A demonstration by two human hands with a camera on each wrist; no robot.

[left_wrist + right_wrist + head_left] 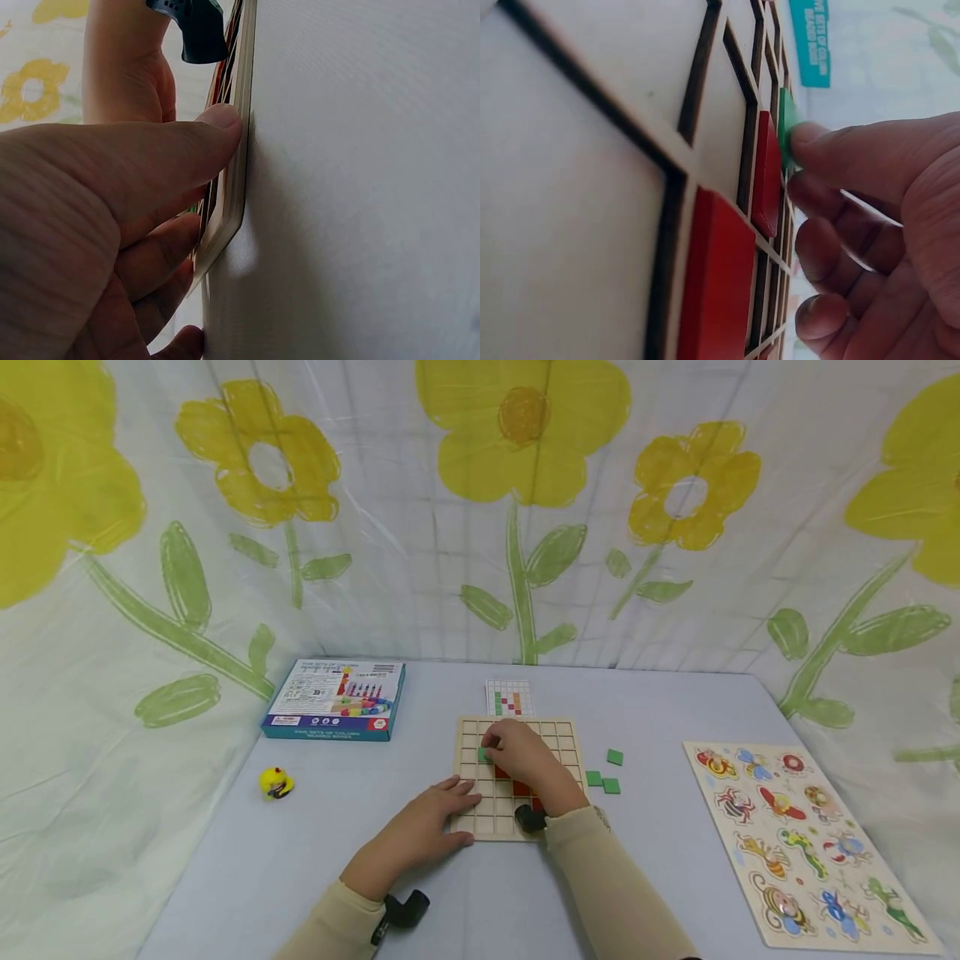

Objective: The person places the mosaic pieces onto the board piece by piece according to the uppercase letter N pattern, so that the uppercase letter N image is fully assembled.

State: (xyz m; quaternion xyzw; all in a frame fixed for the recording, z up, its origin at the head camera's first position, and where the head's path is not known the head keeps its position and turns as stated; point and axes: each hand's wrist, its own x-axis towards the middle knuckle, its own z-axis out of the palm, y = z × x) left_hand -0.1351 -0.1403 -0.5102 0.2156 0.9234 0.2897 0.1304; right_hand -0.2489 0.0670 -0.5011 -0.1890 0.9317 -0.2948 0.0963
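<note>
A wooden grid board [487, 822] lies in front of me, with red square tiles [521, 788] set in a diagonal line on it. My right hand [525, 758] is over the board's upper part, its thumb and fingertips pinching a green square tile [786, 127] at a cell just beyond the red tiles. That tile stands slightly tilted in the right wrist view. My left hand [426, 818] rests on the board's left edge, fingers spread over the frame and thumb near its lower corner. Above the board lies a pattern card [510, 698] with coloured squares on a grid.
Several loose green tiles [611, 786] lie right of the board. At the back left is a flat box [333, 702], with a small yellow toy [276, 782] in front of it. A wooden insect puzzle [810, 852] occupies the right side. A flowered cloth hangs behind.
</note>
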